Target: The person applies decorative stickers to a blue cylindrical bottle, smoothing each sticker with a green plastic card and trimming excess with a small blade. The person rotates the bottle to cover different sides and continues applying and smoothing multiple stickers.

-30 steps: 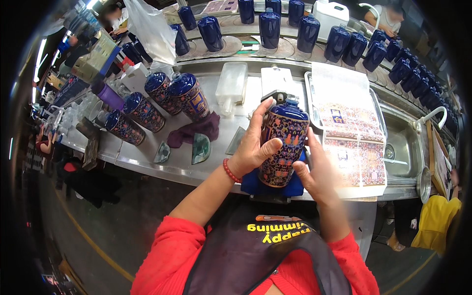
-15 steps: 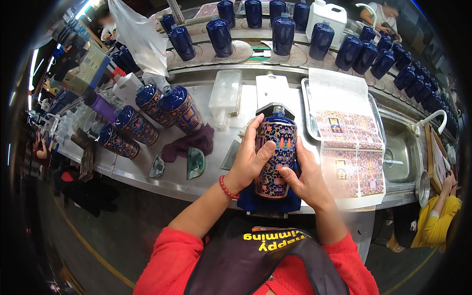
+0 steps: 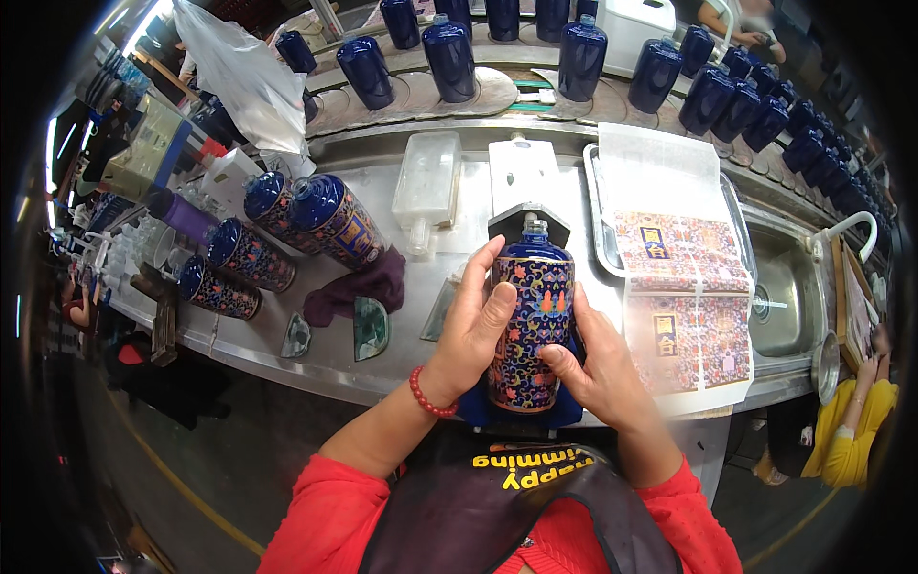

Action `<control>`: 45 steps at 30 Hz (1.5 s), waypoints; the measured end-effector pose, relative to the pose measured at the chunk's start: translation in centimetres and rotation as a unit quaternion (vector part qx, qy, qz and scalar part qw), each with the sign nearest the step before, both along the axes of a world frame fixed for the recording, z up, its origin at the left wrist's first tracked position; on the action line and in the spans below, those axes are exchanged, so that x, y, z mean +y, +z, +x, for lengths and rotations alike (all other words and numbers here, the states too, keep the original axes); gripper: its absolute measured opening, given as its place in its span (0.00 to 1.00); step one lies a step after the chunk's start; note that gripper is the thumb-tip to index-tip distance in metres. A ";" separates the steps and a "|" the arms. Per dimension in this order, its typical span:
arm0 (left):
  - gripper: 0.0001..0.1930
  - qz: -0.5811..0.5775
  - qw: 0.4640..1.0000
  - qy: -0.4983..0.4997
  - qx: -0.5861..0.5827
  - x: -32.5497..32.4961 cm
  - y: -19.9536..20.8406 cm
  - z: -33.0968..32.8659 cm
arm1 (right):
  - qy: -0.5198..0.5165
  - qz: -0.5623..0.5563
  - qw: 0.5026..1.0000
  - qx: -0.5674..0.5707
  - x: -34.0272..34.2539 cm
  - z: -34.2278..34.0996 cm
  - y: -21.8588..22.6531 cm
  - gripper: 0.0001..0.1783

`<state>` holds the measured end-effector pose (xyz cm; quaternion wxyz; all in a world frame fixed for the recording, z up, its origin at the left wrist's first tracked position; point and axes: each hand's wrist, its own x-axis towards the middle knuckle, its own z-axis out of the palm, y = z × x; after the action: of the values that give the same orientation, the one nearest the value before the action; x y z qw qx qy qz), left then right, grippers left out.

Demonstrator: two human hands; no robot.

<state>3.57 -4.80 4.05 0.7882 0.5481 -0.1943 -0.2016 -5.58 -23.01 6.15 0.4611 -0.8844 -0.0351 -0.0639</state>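
Observation:
Between my two hands lies a dark blue bottle (image 3: 531, 335) with a colourful floral pattern around its body and a bare clear neck pointing away from me. My left hand (image 3: 467, 340) grips its left side, thumb laid on the pattern. From the right, my right hand (image 3: 604, 368) cups the lower body, its thumb pressing the front. Under the bottle shows a blue support, with a dark angled bracket (image 3: 564, 232) behind the neck. Patterned decal sheets (image 3: 703, 316) lie to the right, partly over a metal tray (image 3: 595, 215).
Several patterned bottles (image 3: 337, 222) stand at left near a purple cloth (image 3: 359, 287) and green flat pieces (image 3: 371, 328). A clear plastic container (image 3: 427, 182) lies behind. Plain blue bottles (image 3: 449, 62) line a conveyor at the back. A sink (image 3: 779, 311) and a person in yellow (image 3: 861, 430) are right.
The view has shifted slightly. The bottle sits a little nearer to me, and my left thumb has moved toward its left edge. Both hands still hold it.

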 end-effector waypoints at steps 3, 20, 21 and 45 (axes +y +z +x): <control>0.38 0.000 1.000 0.001 0.005 -0.1 0.2 0.1 | 0.010 0.014 1.000 0.012 -0.1 0.1 0.4 0.49; 0.38 -0.023 0.996 -0.016 0.080 -0.7 0.5 1.8 | 0.014 0.064 0.993 0.094 -0.7 2.0 1.7 0.46; 0.38 -0.033 0.997 -0.023 0.064 -0.7 0.3 2.0 | 0.016 0.085 0.991 0.099 -0.8 2.1 1.6 0.45; 0.41 0.292 0.811 0.100 -0.497 1.6 0.1 3.2 | -0.020 -0.184 0.964 -0.189 1.5 -3.5 -5.2 0.56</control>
<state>6.76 -3.19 4.10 0.4027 0.7942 -0.4358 0.1312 -9.13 -21.48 0.92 0.2736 -0.9263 -0.1154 -0.2318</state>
